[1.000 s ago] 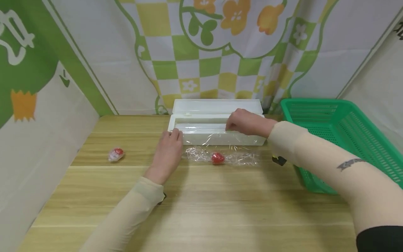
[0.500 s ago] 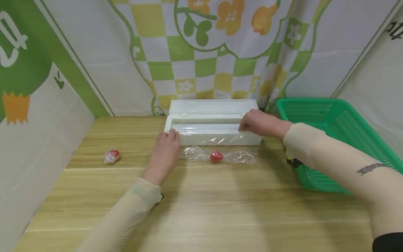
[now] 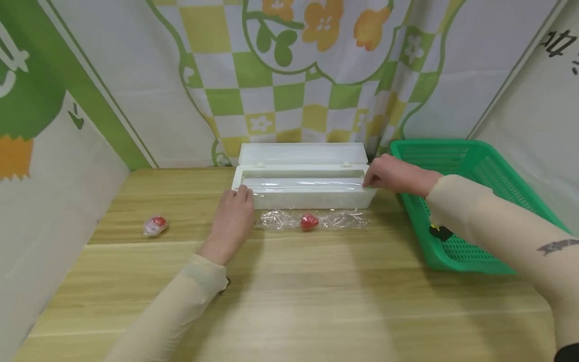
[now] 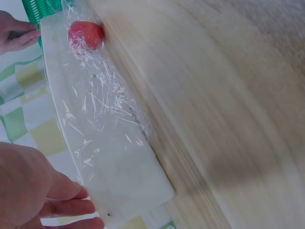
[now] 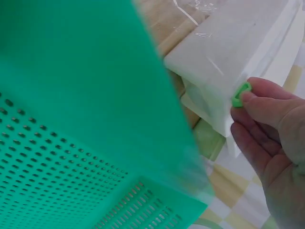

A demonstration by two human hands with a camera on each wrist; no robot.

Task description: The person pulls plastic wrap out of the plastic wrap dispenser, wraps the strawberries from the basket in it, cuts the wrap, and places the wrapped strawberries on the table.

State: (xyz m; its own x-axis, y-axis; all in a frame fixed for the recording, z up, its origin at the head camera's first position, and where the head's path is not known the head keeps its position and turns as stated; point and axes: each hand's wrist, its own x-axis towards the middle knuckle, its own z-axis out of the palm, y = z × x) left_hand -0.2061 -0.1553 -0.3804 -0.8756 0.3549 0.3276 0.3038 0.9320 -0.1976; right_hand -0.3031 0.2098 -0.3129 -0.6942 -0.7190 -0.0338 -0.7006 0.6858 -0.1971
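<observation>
A white cling film box (image 3: pixel 312 201) stands at the back of the table, its lid (image 3: pixel 303 154) raised and a film roll (image 3: pixel 300 183) inside. My left hand (image 3: pixel 231 218) holds its left end, fingers bent at the top edge. At the right end, my right hand (image 3: pixel 398 175) pinches a small green slide cutter (image 5: pixel 242 94) between thumb and finger. Clear film (image 4: pixel 107 93) lies in front of the box, crinkled around a small red round fruit (image 3: pixel 309 221); the fruit's exact kind is unclear.
A green perforated basket (image 3: pixel 429 251) sits at the right, below my right forearm. On the left of the wooden table (image 3: pixel 289 301) lies another red piece wrapped in film (image 3: pixel 156 226). A patterned curtain (image 3: pixel 289 100) hangs directly behind the box.
My right hand has slid rightward along the box's top edge, from right of its middle to its right end. The left hand has stayed at the left end. The head view has shifted slightly.
</observation>
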